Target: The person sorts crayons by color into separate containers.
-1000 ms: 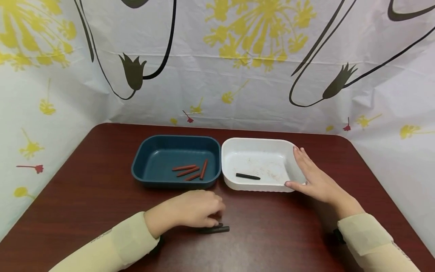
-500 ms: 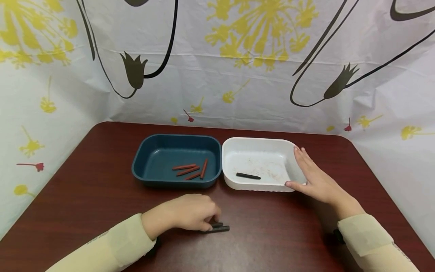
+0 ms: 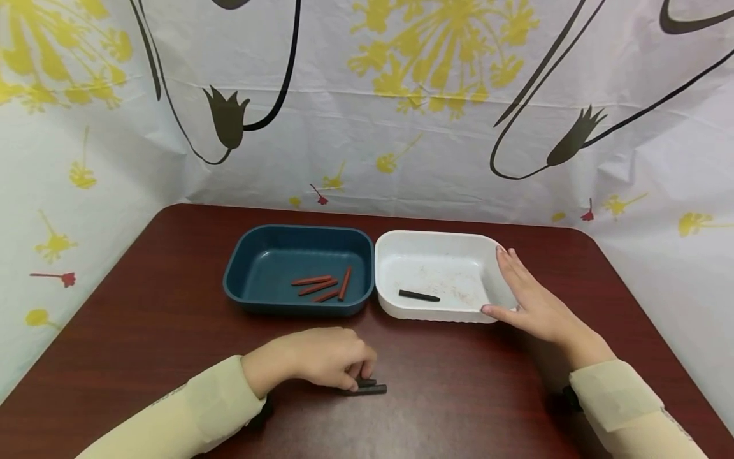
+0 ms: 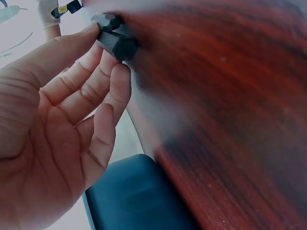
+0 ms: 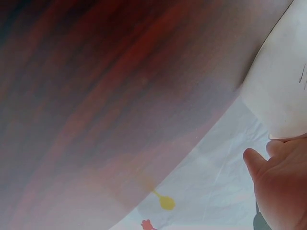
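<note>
On the near part of the table, my left hand (image 3: 323, 360) pinches at a pair of black crayons (image 3: 369, 389) lying side by side. The left wrist view shows the thumb on one side of the dark, faceted crayons (image 4: 123, 48) and curled fingertips on the other; their far ends are hidden by the hand. My right hand (image 3: 539, 309) rests with straight, spread fingers on the right end of a white tray (image 3: 436, 315). One black crayon (image 3: 419, 296) lies inside that tray. In the right wrist view, the hand (image 5: 283, 182) shows at the tray's edge.
A dark blue tray (image 3: 298, 308) stands against the white one's left side, with several reddish-brown crayons (image 3: 318, 287) in its right half. Both sit on a dark red-brown table (image 3: 459, 395). Behind it hangs a white sheet (image 3: 321, 140) with printed flowers.
My left hand has shifted slightly left and toward me over the two black crayons, its thumb now lower beside them. The right hand and both trays stay put.
</note>
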Demonstrator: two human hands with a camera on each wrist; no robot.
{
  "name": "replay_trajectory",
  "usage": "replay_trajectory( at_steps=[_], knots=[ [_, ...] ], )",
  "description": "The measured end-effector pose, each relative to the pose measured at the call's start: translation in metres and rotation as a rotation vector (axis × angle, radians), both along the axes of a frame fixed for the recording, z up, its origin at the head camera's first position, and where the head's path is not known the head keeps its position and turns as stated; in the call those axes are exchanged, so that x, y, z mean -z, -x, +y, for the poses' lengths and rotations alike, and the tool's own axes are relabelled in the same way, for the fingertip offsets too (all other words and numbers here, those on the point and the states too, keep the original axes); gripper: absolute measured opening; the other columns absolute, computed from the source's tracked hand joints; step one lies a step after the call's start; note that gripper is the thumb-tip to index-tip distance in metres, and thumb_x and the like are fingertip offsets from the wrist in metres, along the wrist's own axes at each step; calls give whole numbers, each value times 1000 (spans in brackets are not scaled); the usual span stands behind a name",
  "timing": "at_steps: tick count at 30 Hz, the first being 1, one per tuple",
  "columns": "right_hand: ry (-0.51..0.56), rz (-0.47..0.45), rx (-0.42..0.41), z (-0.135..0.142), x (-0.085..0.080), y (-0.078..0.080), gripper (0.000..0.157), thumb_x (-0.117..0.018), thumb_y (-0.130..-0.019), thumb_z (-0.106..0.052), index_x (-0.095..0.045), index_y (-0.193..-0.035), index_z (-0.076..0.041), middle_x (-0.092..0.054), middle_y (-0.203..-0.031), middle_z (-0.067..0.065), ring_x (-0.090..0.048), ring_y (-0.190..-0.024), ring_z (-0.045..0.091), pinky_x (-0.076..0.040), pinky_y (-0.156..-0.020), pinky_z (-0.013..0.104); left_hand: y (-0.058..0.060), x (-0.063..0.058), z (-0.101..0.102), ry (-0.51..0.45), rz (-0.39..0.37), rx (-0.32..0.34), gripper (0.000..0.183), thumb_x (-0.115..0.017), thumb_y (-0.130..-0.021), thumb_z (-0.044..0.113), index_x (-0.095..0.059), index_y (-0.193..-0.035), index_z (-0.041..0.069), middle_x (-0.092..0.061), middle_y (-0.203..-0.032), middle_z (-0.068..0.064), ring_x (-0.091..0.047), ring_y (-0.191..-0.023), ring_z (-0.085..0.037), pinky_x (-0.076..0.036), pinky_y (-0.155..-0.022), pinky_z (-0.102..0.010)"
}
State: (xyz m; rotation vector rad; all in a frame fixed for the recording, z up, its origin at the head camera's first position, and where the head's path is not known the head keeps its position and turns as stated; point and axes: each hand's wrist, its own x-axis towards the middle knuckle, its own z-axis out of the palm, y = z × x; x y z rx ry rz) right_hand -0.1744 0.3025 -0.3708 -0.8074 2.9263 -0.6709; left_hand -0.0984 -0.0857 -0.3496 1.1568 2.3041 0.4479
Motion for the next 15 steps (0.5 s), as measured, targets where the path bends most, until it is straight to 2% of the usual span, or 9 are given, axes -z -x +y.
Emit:
replay_trajectory(
  at_steps=[6, 15],
  knots=[
    [-10, -7, 9, 0, -1, 0, 103, -69, -91, -43, 0, -160, -12, 2, -169, 7, 9, -156, 22, 0, -124, 25, 3, 1, 0, -15, 19, -13, 12, -75, -86, 13, -67, -88, 21, -60, -72, 15, -55, -66, 5, -46, -62, -14],
    [-15, 4, 7, -1, 0, 0, 104, -69, -90, -43, 0, -160, -10, 0, -169, 10, 8, -156, 24, 0, -125, 28, 8, -4, 3, -42, 26, -19, 12, -73, -87, 10, -66, -88, 20, -59, -70, 14, -54, -63, 3, -46, -60, -15]
  ],
)
